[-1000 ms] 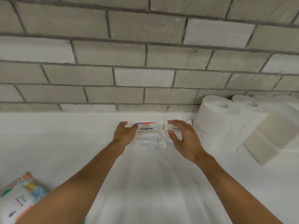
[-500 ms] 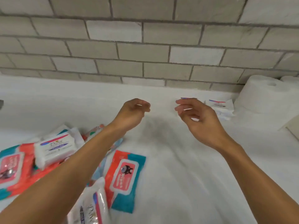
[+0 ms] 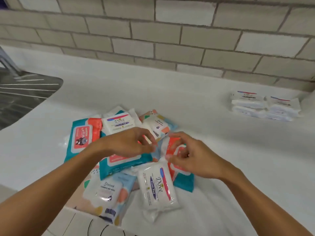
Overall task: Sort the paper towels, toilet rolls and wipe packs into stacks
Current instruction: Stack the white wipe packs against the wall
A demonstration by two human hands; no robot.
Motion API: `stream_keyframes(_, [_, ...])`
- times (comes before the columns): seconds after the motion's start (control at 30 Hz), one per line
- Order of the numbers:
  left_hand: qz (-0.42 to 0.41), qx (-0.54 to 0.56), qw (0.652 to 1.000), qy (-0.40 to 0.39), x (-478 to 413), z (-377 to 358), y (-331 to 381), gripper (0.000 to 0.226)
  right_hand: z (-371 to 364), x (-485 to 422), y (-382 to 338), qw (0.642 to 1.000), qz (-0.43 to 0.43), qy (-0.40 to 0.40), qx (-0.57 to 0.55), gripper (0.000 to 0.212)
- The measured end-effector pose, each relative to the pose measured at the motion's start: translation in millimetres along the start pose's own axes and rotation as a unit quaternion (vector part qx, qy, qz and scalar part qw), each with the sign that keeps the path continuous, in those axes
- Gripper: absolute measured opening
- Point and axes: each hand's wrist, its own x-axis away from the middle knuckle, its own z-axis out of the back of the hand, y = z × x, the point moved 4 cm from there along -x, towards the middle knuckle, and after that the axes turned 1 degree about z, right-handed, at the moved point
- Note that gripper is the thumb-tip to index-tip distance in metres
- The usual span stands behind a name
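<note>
Left hand (image 3: 129,143) and right hand (image 3: 192,159) hover with fingers loosely curled, apart, holding nothing. A Dove pack (image 3: 157,186) lies just on the near side of the right fingertips, at the edge of the pile (image 3: 122,166); I'd grip its long edges and lift straight, leaving neighbours undisturbed

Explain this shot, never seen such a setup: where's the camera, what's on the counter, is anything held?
No machine here: a person works bare-handed, and the view comes from a camera on their head, looking forward and down. The left hand and right hand hover over a loose pile of wipe packs on a white counter, fingers loosely curled, seemingly holding nothing. Dove packs sit stacked by the tiled wall at the right. A steel sink is at the left.
</note>
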Motion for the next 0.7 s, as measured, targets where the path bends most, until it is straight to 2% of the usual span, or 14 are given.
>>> stream_keyframes(0.1, [-0.009,-0.064,0.996,-0.053,8,-14,-7,0.031,-29,5,3,0.99,-0.059,-0.085,0.091,0.087])
stream_keyframes(0.2, [-0.041,-0.094,0.992,-0.074,9,-32,-12,0.037,-54,13,7,0.981,-0.108,-0.118,0.107,0.096])
stream_keyframes(0.3, [-0.073,-0.112,0.989,-0.063,6,-45,-12,0.047,-70,22,12,0.977,-0.151,-0.107,0.106,0.101])
stream_keyframes(0.43, [-0.074,-0.122,0.987,-0.071,0,-60,-7,0.056,-76,27,19,0.979,-0.191,-0.05,0.055,0.115])
stream_keyframes(0.57, [-0.062,-0.102,0.99,-0.069,-3,-68,-6,0.057,-81,36,21,0.978,-0.208,-0.007,-0.013,0.109])
stream_keyframes(0.7, [-0.066,-0.021,0.992,-0.11,0,-69,-6,0.047,-74,37,19,0.977,-0.195,0.031,-0.079,0.087])
